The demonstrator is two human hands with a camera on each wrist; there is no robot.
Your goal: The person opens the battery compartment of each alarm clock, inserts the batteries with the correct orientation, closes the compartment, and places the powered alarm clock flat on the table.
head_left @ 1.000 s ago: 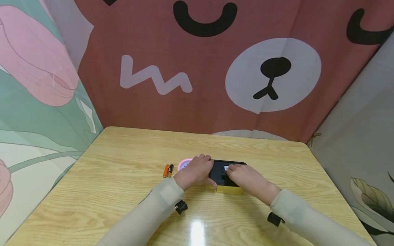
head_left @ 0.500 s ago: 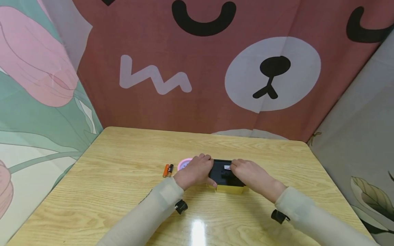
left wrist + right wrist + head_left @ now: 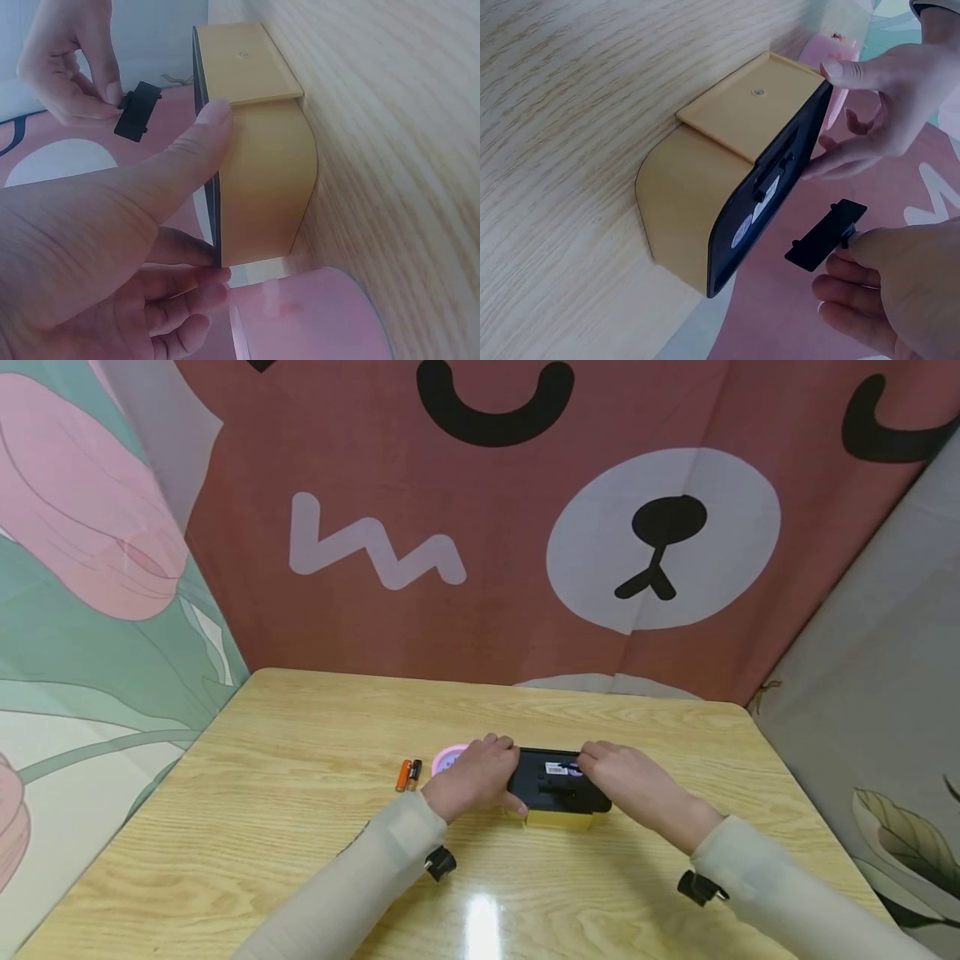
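Note:
A yellow box (image 3: 558, 821) (image 3: 266, 165) (image 3: 682, 202) with a black face (image 3: 534, 781) rests on the table. My left hand (image 3: 472, 778) (image 3: 127, 195) (image 3: 900, 101) grips its left end, thumb on the yellow side and fingers at the black edge. Between thumb and fingers, my right hand (image 3: 637, 785) (image 3: 71, 64) (image 3: 900, 285) pinches a small black cover (image 3: 138, 112) (image 3: 826, 235), held off the box near the black face. A slot and white labels (image 3: 557, 768) show on that face.
An orange battery (image 3: 403, 775) and a black one (image 3: 415, 774) lie side by side on the table (image 3: 300, 777), left of the hands. Right behind the left hand is a pink round container (image 3: 444, 758) (image 3: 311, 319) (image 3: 829, 51). Printed cloth (image 3: 375, 635) hangs behind the table.
My right hand has moved right and slightly up from the middle of the black face, bringing the small cover away and uncovering the slot. The left hand has stayed in place.

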